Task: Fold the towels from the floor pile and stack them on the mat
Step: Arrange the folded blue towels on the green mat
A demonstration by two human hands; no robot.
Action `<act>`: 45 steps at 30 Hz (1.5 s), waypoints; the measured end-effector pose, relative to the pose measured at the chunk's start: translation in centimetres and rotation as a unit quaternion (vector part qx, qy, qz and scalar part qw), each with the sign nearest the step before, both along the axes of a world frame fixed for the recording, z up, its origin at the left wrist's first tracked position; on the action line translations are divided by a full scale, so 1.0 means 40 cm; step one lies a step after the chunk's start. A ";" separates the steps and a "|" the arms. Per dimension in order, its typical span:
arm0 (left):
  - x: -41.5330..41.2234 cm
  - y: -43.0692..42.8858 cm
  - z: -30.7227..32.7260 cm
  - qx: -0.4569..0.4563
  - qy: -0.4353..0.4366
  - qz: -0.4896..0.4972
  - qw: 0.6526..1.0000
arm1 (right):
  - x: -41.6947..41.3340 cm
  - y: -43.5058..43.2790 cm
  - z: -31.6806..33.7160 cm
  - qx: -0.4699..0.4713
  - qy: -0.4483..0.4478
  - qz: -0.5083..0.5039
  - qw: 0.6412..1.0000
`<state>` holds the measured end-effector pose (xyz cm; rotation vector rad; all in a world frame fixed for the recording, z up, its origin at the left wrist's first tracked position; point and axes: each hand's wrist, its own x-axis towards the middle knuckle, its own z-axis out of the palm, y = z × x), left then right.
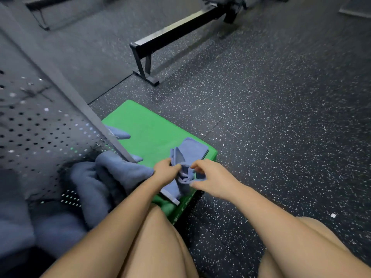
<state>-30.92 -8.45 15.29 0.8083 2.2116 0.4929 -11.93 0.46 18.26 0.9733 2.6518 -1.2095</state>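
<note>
From the head camera, I am watching my left hand [167,171] gripping a bunched blue towel [185,176] over the near corner of the green mat [144,133], with the fingers curled into the cloth. My right hand [213,182] is pinching the same towel from the other side, thumb and forefinger closing on a crumpled edge. The towel is hanging twisted between the two hands, not yet spread flat. Its lower part is draping onto a folded towel [195,149] that is lying on the mat just behind it. The unfolded pile [104,177] is sitting to the left, beside the mat and against a perforated metal panel [30,127].

I am judging the twist to be the main risk: if I am folding before finding the true corners, the layers will be coming out crooked. Pulling the cloth open could also be dragging the folded towel, which is lying close to the mat's edge, off onto the speckled floor [281,117].
</note>
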 end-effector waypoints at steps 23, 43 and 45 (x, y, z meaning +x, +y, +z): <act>0.163 -0.394 0.532 0.301 -0.156 0.037 0.940 | 0.076 -0.237 0.489 0.132 0.174 0.185 0.958; 0.098 -0.609 0.740 0.339 0.129 -0.133 0.923 | -0.027 -0.345 0.716 0.037 0.155 0.260 0.952; 0.085 -0.621 0.751 0.332 0.105 -0.105 0.932 | -0.042 -0.348 0.725 0.064 0.138 0.273 0.950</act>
